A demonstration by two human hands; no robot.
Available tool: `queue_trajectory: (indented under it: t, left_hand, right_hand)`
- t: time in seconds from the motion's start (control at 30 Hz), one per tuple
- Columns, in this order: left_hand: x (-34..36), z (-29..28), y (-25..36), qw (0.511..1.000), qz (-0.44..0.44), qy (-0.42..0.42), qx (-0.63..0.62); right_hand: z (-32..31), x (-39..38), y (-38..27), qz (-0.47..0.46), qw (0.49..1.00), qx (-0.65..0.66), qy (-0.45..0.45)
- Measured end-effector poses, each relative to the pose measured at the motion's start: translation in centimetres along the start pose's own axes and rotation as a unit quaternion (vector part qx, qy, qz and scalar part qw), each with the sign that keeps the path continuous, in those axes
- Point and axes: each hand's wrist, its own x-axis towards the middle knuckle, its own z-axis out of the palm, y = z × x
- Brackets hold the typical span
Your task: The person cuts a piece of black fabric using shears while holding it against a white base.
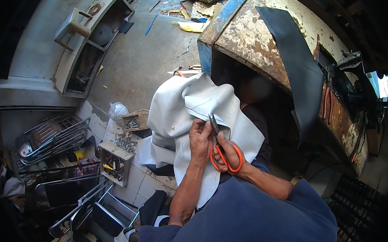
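Observation:
A large sheet of white leather-like material [167,107] lies draped over my lap in loose folds. My left hand [200,140] pinches a folded edge of it near the middle. In my right hand [227,152] is a pair of scissors [236,168] with orange handles, my fingers through the loops. The dark blades point up and away from me, next to my left fingertips at the sheet's edge. Whether the blades touch the material is hard to make out.
A worn bench [251,43] with a dark sheet [298,58] and a sewing machine [354,75] stands right. Left are a wooden tool box [117,158], a small box of metal pieces [134,121], and stacked metal chair frames [56,137]. Scraps [191,26] litter the floor ahead.

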Motion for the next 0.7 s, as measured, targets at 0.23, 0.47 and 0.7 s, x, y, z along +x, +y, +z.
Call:
queue_trajectory:
  t: [0.23,0.47,0.7]
  left_hand:
    - [-2.1,0.7,-0.7,0.999,-0.034,0.026,0.012]
    - [0.1,-0.2,0.7,0.998,-0.005,0.043,0.053]
    - [-0.2,2.1,3.5,0.997,-0.006,0.064,0.041]
  right_hand:
    - [-2.4,-2.9,-10.3,-0.385,0.918,-0.011,0.100]
    - [-8.4,-4.6,-24.8,-0.295,0.466,-0.670,0.497]
    - [-13.5,-3.6,-29.5,-0.213,0.505,-0.698,0.461]
